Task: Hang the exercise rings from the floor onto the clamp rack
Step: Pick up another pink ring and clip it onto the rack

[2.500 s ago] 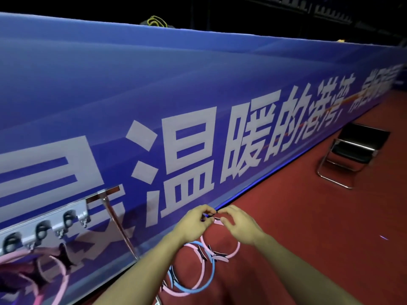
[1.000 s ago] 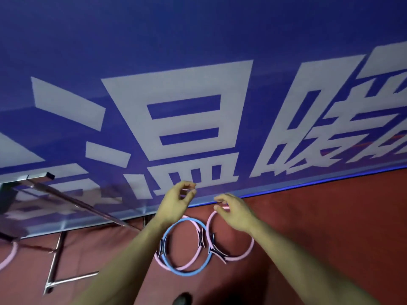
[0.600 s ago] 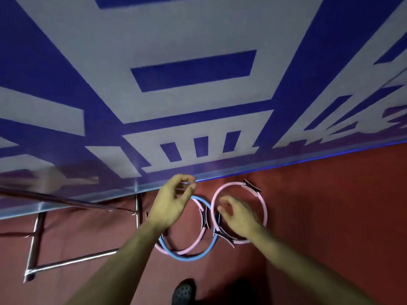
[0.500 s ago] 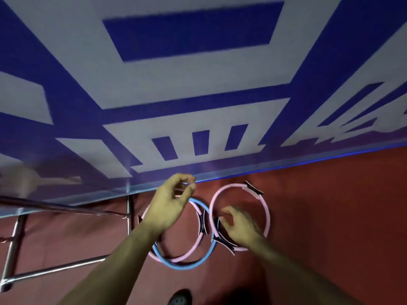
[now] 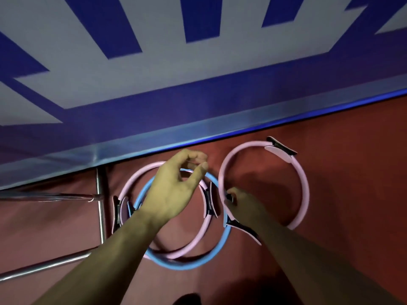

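Three exercise rings lie on the red floor by the base of a banner wall. A pink ring with black handle pads lies at the right. A blue ring lies at the centre, with a second pink ring overlapping it. My right hand is down at the left handle pad of the right pink ring, fingers curled around it. My left hand hovers over the overlapping pair, thumb and forefinger curled into a loose pinch. Whether it pinches something thin is too small to tell.
The blue and white banner wall runs across the top, its lower edge just behind the rings. Metal legs of the rack frame stand at the left, with a floor bar. A dark shoe tip shows at the bottom.
The view has dropped from the rack and wall down to the floor, close to the rings. My right hand has lowered onto the right pink ring's handle. My left hand stays curled above.
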Tool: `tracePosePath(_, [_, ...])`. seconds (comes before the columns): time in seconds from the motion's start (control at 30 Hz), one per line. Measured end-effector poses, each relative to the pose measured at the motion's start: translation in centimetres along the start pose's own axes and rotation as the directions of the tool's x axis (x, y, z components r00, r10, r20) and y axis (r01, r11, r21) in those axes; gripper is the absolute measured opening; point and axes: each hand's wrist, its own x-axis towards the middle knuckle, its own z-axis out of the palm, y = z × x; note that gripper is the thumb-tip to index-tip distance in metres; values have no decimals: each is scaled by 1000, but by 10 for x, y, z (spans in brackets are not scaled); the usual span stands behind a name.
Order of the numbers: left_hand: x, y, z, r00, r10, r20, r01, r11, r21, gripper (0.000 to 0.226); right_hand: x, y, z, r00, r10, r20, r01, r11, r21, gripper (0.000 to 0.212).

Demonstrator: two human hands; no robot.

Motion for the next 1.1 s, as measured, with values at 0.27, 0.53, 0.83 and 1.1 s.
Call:
tracePosePath(0.27, [-12, -67, -10, 998, -54, -14, 54, 999, -9, 6, 33, 15, 73, 981, 192, 32, -194, 962, 191, 46])
tracePosePath(0.53, [-16, -31, 7, 998, -56, -17, 54, 996, -67, 12, 2, 5, 55, 976, 214, 32, -216, 972, 89, 45])
tracePosePath(0.83, [-8, 68, 24, 999, 46, 12, -45, 996, -82, 9, -40, -47, -81, 954, 266, -135, -244, 956, 161, 53])
tracePosePath(1.1, [-17, 193, 2, 988, 146, 45, -144, 988, -48, 9, -127, -82, -218, 953, 209, -218, -228, 972, -64, 73])
